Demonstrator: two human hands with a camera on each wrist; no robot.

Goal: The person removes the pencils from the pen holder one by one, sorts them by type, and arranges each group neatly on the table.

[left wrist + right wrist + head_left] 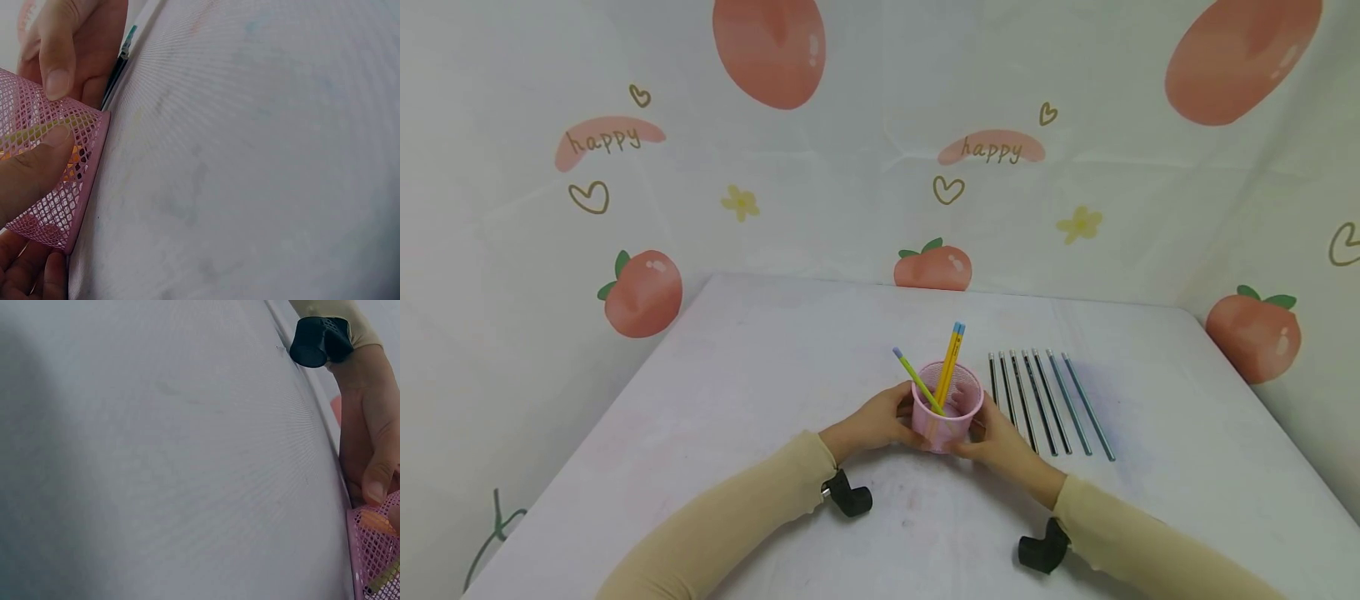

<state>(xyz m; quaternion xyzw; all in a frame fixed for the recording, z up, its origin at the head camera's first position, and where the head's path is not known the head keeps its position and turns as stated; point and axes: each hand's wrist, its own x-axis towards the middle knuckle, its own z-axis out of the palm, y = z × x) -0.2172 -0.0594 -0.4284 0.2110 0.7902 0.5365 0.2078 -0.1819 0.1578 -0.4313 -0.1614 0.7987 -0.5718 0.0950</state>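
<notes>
A pink mesh pencil cup point(946, 432) stands on the white table, gripped from both sides. On its left side my left hand point(874, 423) curls round it, the thumb across the front mesh. My right hand point(1011, 450) holds the opposite side, thumb also at the front. Two yellow pencils point(950, 365) with blue ends lean inside the cup, along with one lime-green pencil point(909, 368) tilted to the left. In the left wrist view, the cup's base rim point(94, 169) meets the tabletop. The right wrist view shows only a corner of the mesh point(375, 550).
To the right of the cup, several dark pencils point(1026, 400) and two blue ones point(1086, 404) lie side by side. Black wrist cameras point(850, 497) hang under the sleeves. Behind the table hangs a white cloth point(842, 217) printed with peaches, hearts and flowers.
</notes>
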